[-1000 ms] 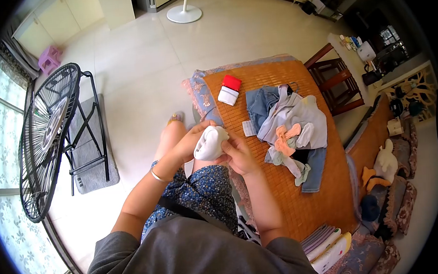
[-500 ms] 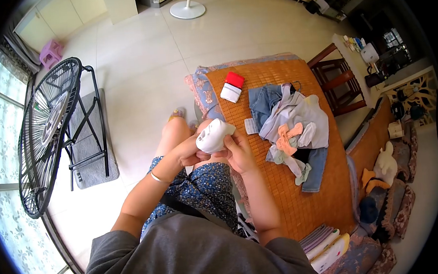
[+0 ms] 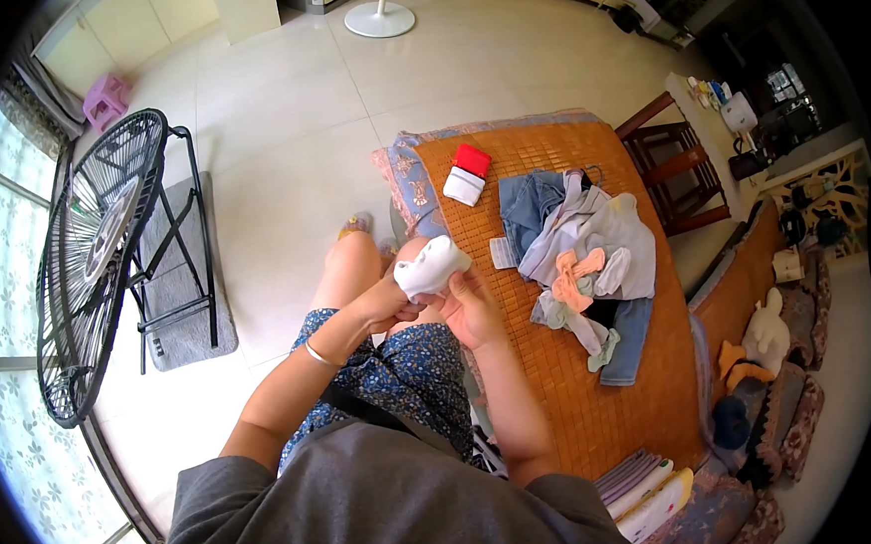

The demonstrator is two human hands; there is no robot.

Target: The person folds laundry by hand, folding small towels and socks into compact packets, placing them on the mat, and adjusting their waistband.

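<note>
A white sock (image 3: 431, 268), bunched into a rounded bundle, is held over my lap between both hands. My left hand (image 3: 388, 303) is closed around its left and lower side, with part of the fingers hidden behind the fabric. On the right, my right hand (image 3: 471, 310) grips the lower right end with thumb and fingers. To the right on the woven mat lies a loose clothes pile: a light grey top (image 3: 593, 232), blue jeans (image 3: 627, 345), a peach sock (image 3: 577, 275) and pale green socks. A folded red cloth bundle (image 3: 472, 159) and a folded white one (image 3: 464, 185) lie near the mat's far left corner.
The clothes lie on an orange-brown woven mat (image 3: 553, 404) over a patterned cover. A black folding round chair (image 3: 106, 262) stands left on a grey rug. A wooden chair (image 3: 673, 163) touches the far right. Cushions and soft toys (image 3: 766, 332) line the right side.
The white sock has turned slightly and moved a little to the right in my hands. The view has shifted slightly; the pile lies as before.
</note>
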